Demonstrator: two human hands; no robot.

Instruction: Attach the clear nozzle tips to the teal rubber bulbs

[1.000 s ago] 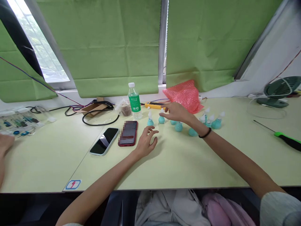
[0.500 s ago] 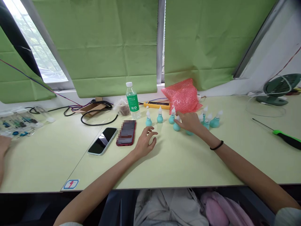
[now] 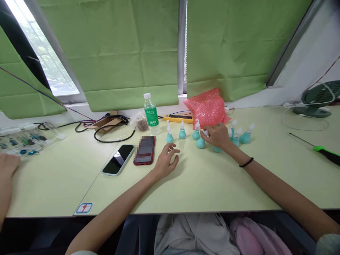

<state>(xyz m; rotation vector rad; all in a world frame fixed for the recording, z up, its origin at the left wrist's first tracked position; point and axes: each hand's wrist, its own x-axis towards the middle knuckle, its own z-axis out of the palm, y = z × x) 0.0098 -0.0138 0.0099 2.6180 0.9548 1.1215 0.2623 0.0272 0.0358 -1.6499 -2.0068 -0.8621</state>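
Several small teal bulb syringes with pale pointed tips stand on the table. My right hand [image 3: 218, 135] reaches among them, its thumb and fingers closed round the pale tip of a front bulb syringe [image 3: 201, 143], whose teal bulb shows below. Just behind it is another bulb syringe [image 3: 196, 131]. Partly covered by that hand is a further bulb syringe [image 3: 217, 149], and more cluster beyond the wrist, among them one bulb syringe [image 3: 245, 136] at the right. My left hand [image 3: 166, 162] hovers low over the table with fingers apart and nothing in them, near the leftmost bulb syringe [image 3: 169, 136].
Two phones, a dark-red one [image 3: 145, 150] and a pale-edged one [image 3: 118, 160], lie left of my left hand. Behind are a water bottle [image 3: 152, 117], a pink bubble-wrap bag [image 3: 208, 109] and cables [image 3: 117, 122]. A screwdriver [image 3: 325, 153] lies right; another person's hand [image 3: 9, 164] is left.
My right hand has drawn slightly right and its fingers now sit higher, at the front syringe's tip. My left hand keeps its pose. The other person's hand has come further into view.
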